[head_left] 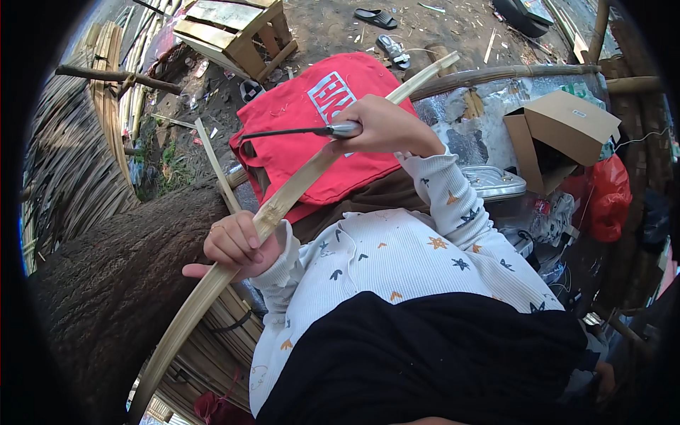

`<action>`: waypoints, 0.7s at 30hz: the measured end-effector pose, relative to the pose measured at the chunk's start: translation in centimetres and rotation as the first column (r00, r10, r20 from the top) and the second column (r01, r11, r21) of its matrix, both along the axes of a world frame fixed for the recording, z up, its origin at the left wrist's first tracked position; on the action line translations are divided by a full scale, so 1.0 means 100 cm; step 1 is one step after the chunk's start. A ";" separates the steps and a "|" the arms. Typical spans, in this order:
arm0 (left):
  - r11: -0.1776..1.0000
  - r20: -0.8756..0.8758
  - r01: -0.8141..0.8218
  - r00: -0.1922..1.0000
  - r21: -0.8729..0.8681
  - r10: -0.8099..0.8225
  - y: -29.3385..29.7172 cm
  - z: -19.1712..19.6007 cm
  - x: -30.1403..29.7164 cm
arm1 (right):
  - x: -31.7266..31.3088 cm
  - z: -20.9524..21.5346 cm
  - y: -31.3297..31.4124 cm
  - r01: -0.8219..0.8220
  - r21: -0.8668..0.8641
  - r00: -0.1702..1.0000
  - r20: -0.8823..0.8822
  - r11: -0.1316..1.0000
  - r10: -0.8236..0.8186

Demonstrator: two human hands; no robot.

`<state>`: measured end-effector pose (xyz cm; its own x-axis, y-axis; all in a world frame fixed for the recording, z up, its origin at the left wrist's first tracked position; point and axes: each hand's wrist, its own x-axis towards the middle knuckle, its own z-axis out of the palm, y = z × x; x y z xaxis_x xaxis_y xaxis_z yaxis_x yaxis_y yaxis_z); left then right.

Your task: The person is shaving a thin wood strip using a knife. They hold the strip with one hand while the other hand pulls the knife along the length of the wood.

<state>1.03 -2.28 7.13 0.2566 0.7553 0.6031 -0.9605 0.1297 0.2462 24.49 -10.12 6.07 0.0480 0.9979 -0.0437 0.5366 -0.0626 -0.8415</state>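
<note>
A long pale split-bamboo strip (301, 185) runs slantwise across my lap, from the lower left up to the far right. My left hand (241, 246) has its fingers wrapped round the strip, with one finger sticking out below. Farther along, my right hand (388, 126) is closed round the metal-coloured handle of a knife (287, 132). The thin dark blade points left, lying just over the strip. Part of the strip passes beneath the right hand, and its far end shows beyond the wrist. Under both lies a red cloth (283, 117) with a white print, spread over my lap.
A thick dark log (134, 276) lies at my left, beside bundled bamboo strips (223, 340). A wooden crate (234, 35) and sandals (392, 51) are on the ground ahead. To the right sit an open cardboard box (563, 131), a metal case (494, 182) and a red plastic bag (609, 198).
</note>
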 end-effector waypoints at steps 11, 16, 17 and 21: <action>0.991 -0.132 -0.105 0.985 0.082 0.115 -0.002 0.031 -0.013 | -0.055 0.037 0.020 0.110 0.030 0.993 -0.045 0.993 -0.109; 0.985 -0.106 -0.170 0.981 -0.035 0.165 0.005 0.028 -0.025 | -0.074 0.031 0.020 0.183 0.044 0.983 0.018 0.982 -0.184; 0.986 -0.108 -0.165 0.981 -0.036 0.161 0.005 0.028 -0.027 | -0.075 0.031 0.020 0.187 0.042 0.982 0.017 0.981 -0.188; 0.985 -0.130 -0.172 0.977 -0.022 0.168 0.002 0.033 -0.030 | -0.077 0.032 0.022 0.151 0.040 0.989 0.002 0.988 -0.151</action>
